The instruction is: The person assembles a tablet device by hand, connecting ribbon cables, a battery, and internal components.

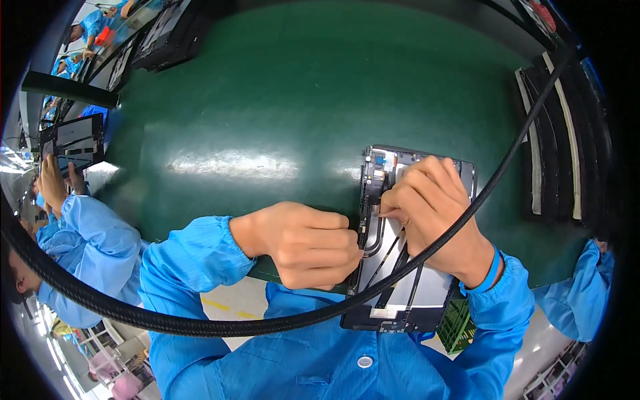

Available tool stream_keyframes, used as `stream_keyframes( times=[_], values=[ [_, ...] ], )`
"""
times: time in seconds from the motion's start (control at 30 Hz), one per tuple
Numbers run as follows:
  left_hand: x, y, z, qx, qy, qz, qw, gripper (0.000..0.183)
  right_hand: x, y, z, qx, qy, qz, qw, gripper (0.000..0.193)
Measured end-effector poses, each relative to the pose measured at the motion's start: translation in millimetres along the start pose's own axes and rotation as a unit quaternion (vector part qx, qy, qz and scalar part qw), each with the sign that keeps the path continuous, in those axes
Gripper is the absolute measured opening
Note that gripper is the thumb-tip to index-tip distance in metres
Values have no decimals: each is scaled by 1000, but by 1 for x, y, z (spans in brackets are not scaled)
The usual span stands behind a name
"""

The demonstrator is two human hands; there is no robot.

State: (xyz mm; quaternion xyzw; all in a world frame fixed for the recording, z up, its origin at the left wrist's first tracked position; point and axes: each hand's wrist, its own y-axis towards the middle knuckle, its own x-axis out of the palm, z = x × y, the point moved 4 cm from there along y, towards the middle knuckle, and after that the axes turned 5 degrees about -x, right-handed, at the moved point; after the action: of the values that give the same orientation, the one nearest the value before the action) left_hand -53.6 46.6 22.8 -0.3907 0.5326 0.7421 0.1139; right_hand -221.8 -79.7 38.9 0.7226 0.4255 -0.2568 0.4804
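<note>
An opened tablet (433, 283), with a dark frame, silvery plate and exposed small circuit parts, lies at the table's near edge, its lower end jutting past it. My left hand (303, 243) is closed, its curled fingertips at the tablet's left side. Over the tablet's upper part, my right hand (433, 210) pinches with thumb and forefinger near the same side. A thin black cable (381, 241) curves between the two sets of fingertips; whether either hand grips it cannot be made out. Black strips (415, 288) run across the plate.
A thick black braided cable (267, 327) arcs across the view, passing in front of my right wrist. The table (280, 107) is green. Black padded slabs (557, 140) stand at right, dark stacked panels (170, 33) far left. At left a co-worker's hand (53, 183) holds another tablet (80, 137).
</note>
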Motion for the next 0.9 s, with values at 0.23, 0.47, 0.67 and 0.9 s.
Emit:
stream_keyframes(
  times=[0.23, 0.47, 0.67, 0.9],
  values=[
    [-2, 0, -2, 53, 18, -8, 998, 21, -6, 11, 6, -16, 6, 5, 1000, 23],
    [3, -1, -8, 106, 3, -25, 994, 25, 6, 24, 22, -7, 59, 26, 998, 25],
    [1, -1, -11, 41, 18, -4, 999, 30, 1, 17, 19, 1, 48, 27, 998, 22],
    [-1, 6, -25, 4, 1, -4, 1000, 27, 1, 16, 20, 4, 69, 52, 996, 21]
  ],
)
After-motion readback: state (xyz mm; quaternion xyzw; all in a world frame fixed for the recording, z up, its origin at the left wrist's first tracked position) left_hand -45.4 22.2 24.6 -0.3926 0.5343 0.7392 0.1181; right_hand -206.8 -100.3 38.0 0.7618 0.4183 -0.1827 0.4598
